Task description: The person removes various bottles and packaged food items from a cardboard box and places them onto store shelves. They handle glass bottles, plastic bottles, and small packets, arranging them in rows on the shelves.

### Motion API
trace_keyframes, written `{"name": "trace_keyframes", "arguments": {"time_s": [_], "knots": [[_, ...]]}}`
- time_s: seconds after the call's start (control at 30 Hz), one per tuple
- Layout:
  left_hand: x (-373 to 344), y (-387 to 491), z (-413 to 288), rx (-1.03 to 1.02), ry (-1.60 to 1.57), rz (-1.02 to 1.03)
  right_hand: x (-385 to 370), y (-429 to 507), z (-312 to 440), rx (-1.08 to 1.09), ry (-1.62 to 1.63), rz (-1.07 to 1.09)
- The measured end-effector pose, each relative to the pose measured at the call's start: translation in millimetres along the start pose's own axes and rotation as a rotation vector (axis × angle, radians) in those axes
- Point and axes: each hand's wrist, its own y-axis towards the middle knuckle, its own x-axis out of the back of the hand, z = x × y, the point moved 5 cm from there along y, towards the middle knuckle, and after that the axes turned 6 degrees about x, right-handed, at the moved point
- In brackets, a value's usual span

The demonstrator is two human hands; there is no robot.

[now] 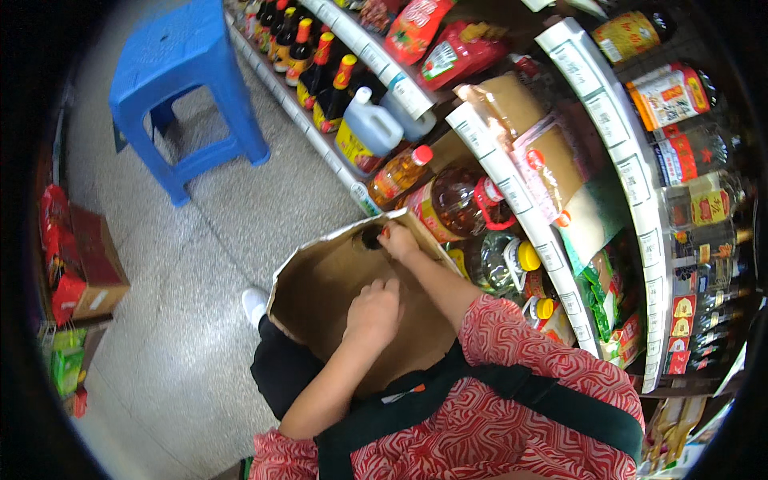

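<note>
An open cardboard box with a ragged pale rim sits before me, close to my legs. Inside its far end is a dark bottle, partly hidden. My right hand grips it at the top, where a bit of red shows between the fingers. My left hand hovers over or rests on the box's brown interior, fingers loosely bent and palm hidden; I cannot tell whether it touches the cardboard. Beside the box, on the low shelf, lie a large oil bottle with a red handle and a clear bottle with a yellow cap.
A blue plastic stool stands on the speckled floor. Shelves with price strips curve along the right. Dark sauce bottles and a bluish jug line the bottom shelf. A carton with red packets is at left.
</note>
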Motion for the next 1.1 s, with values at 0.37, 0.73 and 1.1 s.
{"name": "trace_keyframes", "arguments": {"time_s": [0.37,0.73,1.1], "knots": [[-6.0,8.2,5.2,0.192,0.186,-0.037,160.4,-105.3,81.9,0.226,0.244,-0.114],[82.5,-8.0,-147.5,-0.583,-0.670,-0.693,398.6,-273.1,227.2,0.868,0.047,-0.569],[213.6,71.0,-301.4,-1.117,-1.101,-0.506,499.3,-253.2,218.4,1.108,0.037,-1.148]]}}
